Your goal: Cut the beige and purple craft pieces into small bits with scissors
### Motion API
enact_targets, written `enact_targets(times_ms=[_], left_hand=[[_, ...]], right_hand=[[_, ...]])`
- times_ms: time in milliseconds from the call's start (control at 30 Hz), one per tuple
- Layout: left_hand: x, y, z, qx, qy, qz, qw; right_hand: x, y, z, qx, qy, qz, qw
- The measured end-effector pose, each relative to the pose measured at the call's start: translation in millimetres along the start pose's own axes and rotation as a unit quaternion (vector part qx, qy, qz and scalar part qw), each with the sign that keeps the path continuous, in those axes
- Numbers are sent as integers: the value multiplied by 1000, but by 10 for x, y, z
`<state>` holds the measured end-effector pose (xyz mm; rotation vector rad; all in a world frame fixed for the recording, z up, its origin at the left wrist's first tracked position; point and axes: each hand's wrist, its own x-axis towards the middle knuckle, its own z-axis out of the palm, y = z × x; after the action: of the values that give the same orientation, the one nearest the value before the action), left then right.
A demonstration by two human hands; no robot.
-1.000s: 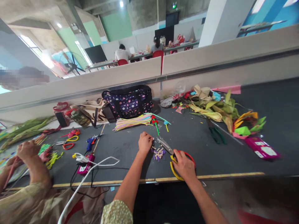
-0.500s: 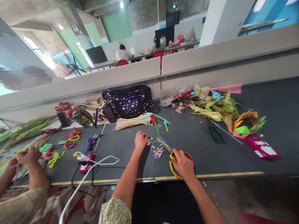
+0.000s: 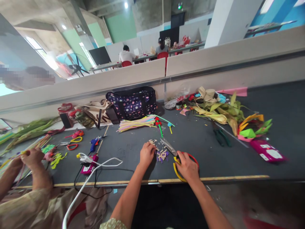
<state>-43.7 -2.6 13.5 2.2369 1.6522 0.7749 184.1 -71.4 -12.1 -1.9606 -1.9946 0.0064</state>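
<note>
Fingers of the left hand (image 3: 147,155) are bunched at the edge of the small cut pieces (image 3: 162,155), just left of the scissors (image 3: 169,147); whether they pinch one cannot be told. Compared with half a second ago, this hand has drawn nearer the wearer, and loose tan pieces lie on its far side; handling is judged to centre on the pieces, with the blades idle. The right hand (image 3: 188,166) stays closed around the scissors' red and yellow loops. The pieces are short, slim, tan and purple, loosely heaped beside the metal blades. Beyond the scissors lie bundled pastel strips (image 3: 135,123) and a polka-dot bag (image 3: 133,101); to their right, green-handled pliers (image 3: 221,137) and dry-looking, creased husks (image 3: 212,115).
</note>
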Motion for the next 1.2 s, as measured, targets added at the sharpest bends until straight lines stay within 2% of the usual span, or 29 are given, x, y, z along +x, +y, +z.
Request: enact_targets(times_ms=[233,400,500,667,800,1000,1100,1200], left_hand=[[-160,71,7,40,-33,-15,999],[-255,104,-31,3,-12,-35,999],[-226,128,-52,15,-6,-41,999],[-115,184,-35,82,-46,-1,996],[-84,189,2,102,-60,-4,993],[-80,99,48,24,-18,-29,999],[-47,82,57,-68,17,-56,996],[16,114,81,-188,53,-96,976]], right_hand=[[-13,-3,17,2,17,1,1000],[-13,-5,-2,1,18,-4,1000],[-11,0,9,-5,22,-2,1000],[-11,16,34,-1,31,-15,999],[-12,28,50,-6,39,-18,999],[-14,60,105,-11,53,-27,998],[-24,89,159,-14,62,-34,997],[-41,108,205,-16,81,-41,996]])
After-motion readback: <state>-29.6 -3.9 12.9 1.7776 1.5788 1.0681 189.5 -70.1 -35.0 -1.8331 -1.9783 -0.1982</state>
